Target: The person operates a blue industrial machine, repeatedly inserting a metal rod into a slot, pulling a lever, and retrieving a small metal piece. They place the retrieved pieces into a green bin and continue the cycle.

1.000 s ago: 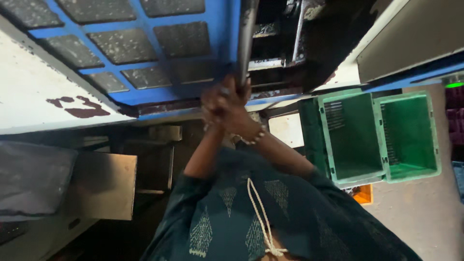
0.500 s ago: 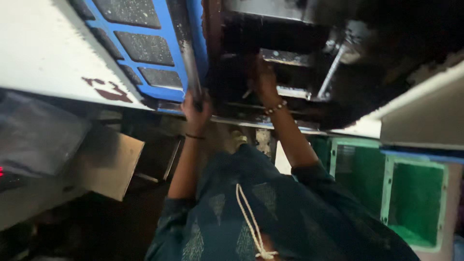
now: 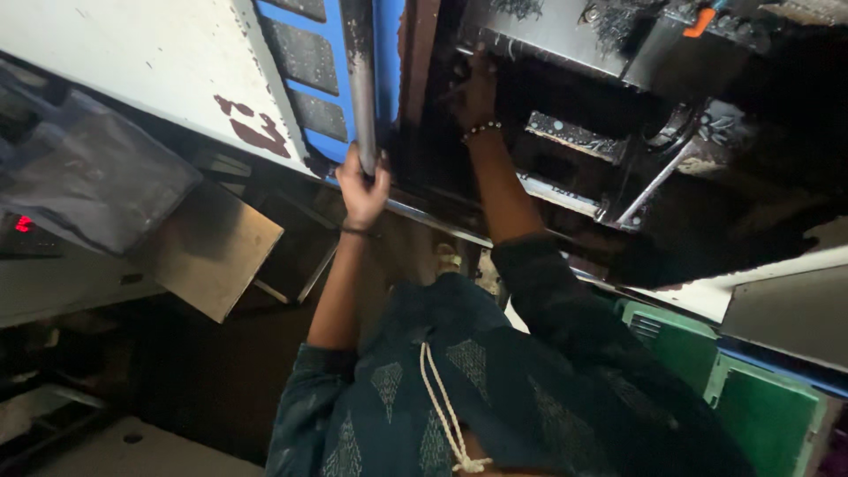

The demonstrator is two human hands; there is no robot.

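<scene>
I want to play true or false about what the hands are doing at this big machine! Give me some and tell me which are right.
1. The left hand grips a grey metal bar. True.
2. The right hand holds a green crate. False: it reaches into the dark inside of the machine; the green crates sit lower right, apart from both hands.
3. The right wrist wears a bead bracelet. True.
4. The door panel beside the bar is red. False: it is blue with dark squares.
5. Both hands are on the bar. False: only the left one is.
</scene>
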